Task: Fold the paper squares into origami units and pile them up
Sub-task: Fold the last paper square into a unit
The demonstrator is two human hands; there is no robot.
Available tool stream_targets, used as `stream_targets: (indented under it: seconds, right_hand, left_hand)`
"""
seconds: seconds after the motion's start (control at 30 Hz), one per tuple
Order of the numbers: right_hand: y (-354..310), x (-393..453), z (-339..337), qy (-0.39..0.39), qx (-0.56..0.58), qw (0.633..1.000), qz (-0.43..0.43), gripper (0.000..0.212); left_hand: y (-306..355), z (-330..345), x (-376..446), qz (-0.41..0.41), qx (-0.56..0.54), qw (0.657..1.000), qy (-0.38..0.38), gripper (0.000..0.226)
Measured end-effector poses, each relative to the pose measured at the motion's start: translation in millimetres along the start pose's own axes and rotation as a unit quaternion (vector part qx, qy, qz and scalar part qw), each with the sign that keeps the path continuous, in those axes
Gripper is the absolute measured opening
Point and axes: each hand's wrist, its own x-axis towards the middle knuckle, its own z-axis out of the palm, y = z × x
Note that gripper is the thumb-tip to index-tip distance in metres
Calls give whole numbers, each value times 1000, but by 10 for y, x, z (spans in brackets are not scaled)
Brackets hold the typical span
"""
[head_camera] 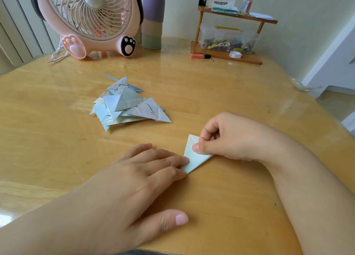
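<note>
A small pale blue folded paper piece (pixel 194 159) lies on the wooden table (pixel 211 93) near the front middle. My left hand (pixel 146 179) lies flat with straight fingers, its fingertips pressing the paper's left edge. My right hand (pixel 228 137) has curled fingers and its thumb tip presses down on the paper's upper fold. A loose pile of folded triangular units (pixel 126 104) in light blue and patterned paper sits further back, left of centre.
A pink fan (pixel 90 18) with paw feet stands at the back left beside a purple bottle (pixel 153 16). At the back right is a wooden shelf (pixel 226 56) with a clear box, a tape roll (pixel 235 54) and an orange marker (pixel 199 56).
</note>
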Motion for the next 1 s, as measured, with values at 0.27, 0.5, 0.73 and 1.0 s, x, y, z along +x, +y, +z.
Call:
stream_targets:
  seconds: [0.27, 0.5, 0.73, 1.0]
  right_hand:
    - [-10, -7, -3, 5, -24, 1000, -1, 22]
    - [-65, -31, -12, 0, -42, 999, 12, 22]
    - [-138, -52, -34, -13, -62, 998, 24, 20]
    - [-73, -308, 143, 126, -98, 982, -98, 12]
  left_hand:
    - [23, 9, 16, 13, 46, 999, 9, 55]
    - [18, 24, 14, 7, 58, 998, 4, 52]
    - [17, 28, 19, 12, 61, 998, 12, 49]
    - [10, 44, 11, 16, 69, 997, 13, 54]
